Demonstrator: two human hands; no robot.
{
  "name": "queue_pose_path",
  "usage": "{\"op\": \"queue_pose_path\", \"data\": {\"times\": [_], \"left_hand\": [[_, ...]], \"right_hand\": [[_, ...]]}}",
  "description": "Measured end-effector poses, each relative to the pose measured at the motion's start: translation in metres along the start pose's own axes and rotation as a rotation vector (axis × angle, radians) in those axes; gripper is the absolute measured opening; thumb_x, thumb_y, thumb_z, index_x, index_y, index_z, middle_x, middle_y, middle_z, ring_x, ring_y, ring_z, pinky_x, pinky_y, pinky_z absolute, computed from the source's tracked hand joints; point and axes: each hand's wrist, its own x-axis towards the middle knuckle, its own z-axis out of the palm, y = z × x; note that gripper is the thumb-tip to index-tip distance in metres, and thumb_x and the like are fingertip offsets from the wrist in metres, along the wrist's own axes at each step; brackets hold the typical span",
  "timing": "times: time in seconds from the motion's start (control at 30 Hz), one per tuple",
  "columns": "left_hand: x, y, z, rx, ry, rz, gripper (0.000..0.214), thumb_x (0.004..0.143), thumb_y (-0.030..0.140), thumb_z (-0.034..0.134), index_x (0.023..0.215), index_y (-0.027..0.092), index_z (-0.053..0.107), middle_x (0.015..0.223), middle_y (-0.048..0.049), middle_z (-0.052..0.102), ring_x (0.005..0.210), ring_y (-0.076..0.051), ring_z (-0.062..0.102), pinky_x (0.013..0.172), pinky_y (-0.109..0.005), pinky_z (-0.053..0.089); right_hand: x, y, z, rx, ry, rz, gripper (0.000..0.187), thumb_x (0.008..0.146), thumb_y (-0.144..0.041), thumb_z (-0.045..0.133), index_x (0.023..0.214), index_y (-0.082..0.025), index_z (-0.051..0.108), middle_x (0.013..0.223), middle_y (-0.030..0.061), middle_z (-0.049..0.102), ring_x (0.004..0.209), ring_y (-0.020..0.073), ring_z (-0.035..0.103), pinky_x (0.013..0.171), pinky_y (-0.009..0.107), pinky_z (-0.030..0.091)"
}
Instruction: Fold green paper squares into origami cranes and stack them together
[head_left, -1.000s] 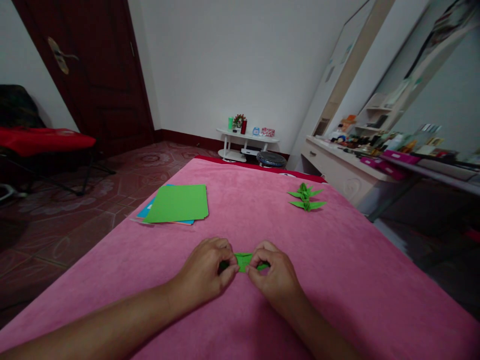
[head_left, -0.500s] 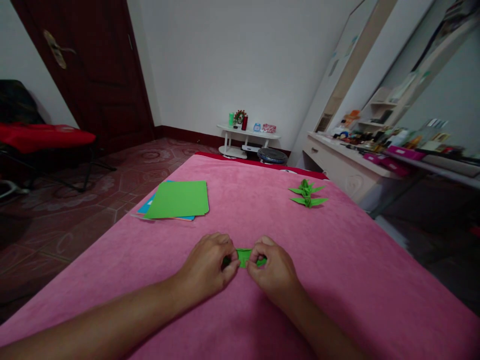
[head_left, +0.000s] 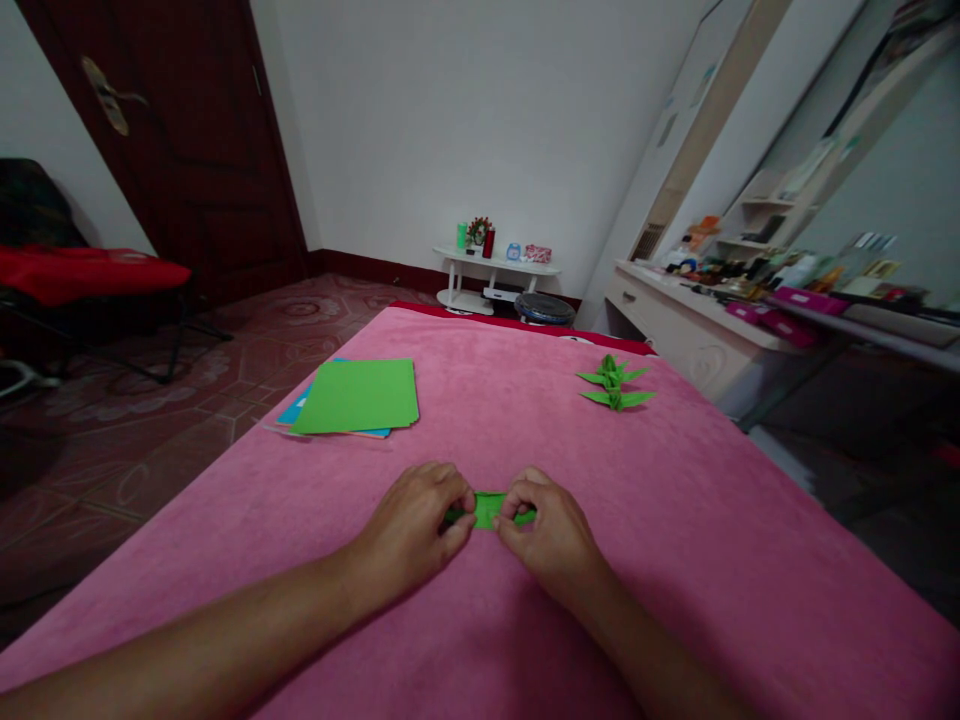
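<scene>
Your left hand (head_left: 427, 515) has its thumb and fingers pinched on the left part of a small, folded strip of bright green paper (head_left: 487, 510). Your right hand (head_left: 547, 530) pinches the right part the same way. The strip is over the soft, pink cloth (head_left: 480, 630), well in from its left and right edges. Your fingers hide some of it, and I can't tell if its underside touches the cloth.

Be careful here. If one hand pulls harder than the other, the thin strip could rip or go crooked. If you push down hard, the squishy cloth may sink, and your crease could come out wobbly. Your fingertips cover parts of the paper, so a bad fold there could be easy to miss.

Near the cloth's left edge is a messy pile of flat, square, green paper sheets (head_left: 358, 395), with blue paper (head_left: 292, 410) poking out below. A bump from your left arm might slide it. The pointy, folded green paper shapes (head_left: 615, 399) sit near the far right corner, where a swinging right hand could squash them.
</scene>
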Motion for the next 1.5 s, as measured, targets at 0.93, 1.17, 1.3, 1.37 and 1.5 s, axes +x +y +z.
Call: {"op": "queue_pose_path", "data": {"times": [0.93, 1.17, 1.3, 1.37, 1.5], "left_hand": [[0.001, -0.017, -0.015, -0.642, 0.414, -0.221, 0.038, 0.081, 0.029, 0.057, 0.117, 0.020, 0.046, 0.110, -0.0087, 0.056, 0.089, -0.017, 0.057, 0.079, -0.035, 0.048], [0.030, 0.017, -0.026, -1.236, 0.268, -0.415, 0.059, 0.069, 0.041, 0.070, 0.118, 0.016, 0.051, 0.120, -0.0165, 0.055, 0.084, -0.022, 0.064, 0.072, -0.037, 0.051], [0.054, 0.045, -0.028, -1.379, 0.341, -0.409, 0.043, 0.068, 0.042, 0.072, 0.098, 0.012, 0.065, 0.094, -0.0117, 0.067, 0.081, -0.018, 0.063, 0.070, -0.026, 0.047], [0.062, 0.048, -0.023, -1.426, 0.382, -0.408, 0.035, 0.066, 0.042, 0.072, 0.079, 0.010, 0.067, 0.075, -0.0073, 0.068, 0.066, -0.014, 0.061, 0.065, -0.023, 0.045], [0.064, 0.033, -0.010, -1.499, 0.372, -0.451, 0.033, 0.067, 0.043, 0.071, 0.065, 0.011, 0.063, 0.056, -0.0015, 0.061, 0.048, -0.009, 0.052, 0.053, -0.021, 0.040]], "right_hand": [[-0.003, 0.010, -0.022, 0.476, 0.004, 0.194, 0.008, 0.062, -0.021, 0.063, 0.060, -0.017, 0.056, 0.056, -0.0028, 0.053, 0.056, 0.0133, 0.049, 0.052, 0.022, 0.035], [0.015, -0.017, -0.019, 1.124, 0.208, 0.328, 0.021, 0.068, -0.031, 0.069, 0.080, -0.015, 0.063, 0.062, -0.0027, 0.053, 0.051, 0.0091, 0.041, 0.051, 0.021, 0.033], [0.023, -0.036, -0.007, 1.145, 0.322, 0.297, 0.021, 0.069, -0.033, 0.069, 0.080, -0.016, 0.064, 0.064, -0.0018, 0.056, 0.056, 0.0107, 0.046, 0.056, 0.022, 0.037], [0.020, -0.042, -0.001, 1.131, 0.325, 0.249, 0.021, 0.070, -0.033, 0.069, 0.083, -0.017, 0.064, 0.071, 0.0001, 0.060, 0.065, 0.0134, 0.052, 0.063, 0.023, 0.041], [0.011, -0.037, 0.004, 1.098, 0.222, 0.070, 0.025, 0.073, -0.035, 0.068, 0.090, -0.018, 0.062, 0.085, 0.0028, 0.064, 0.081, 0.0175, 0.057, 0.074, 0.026, 0.043]]}}
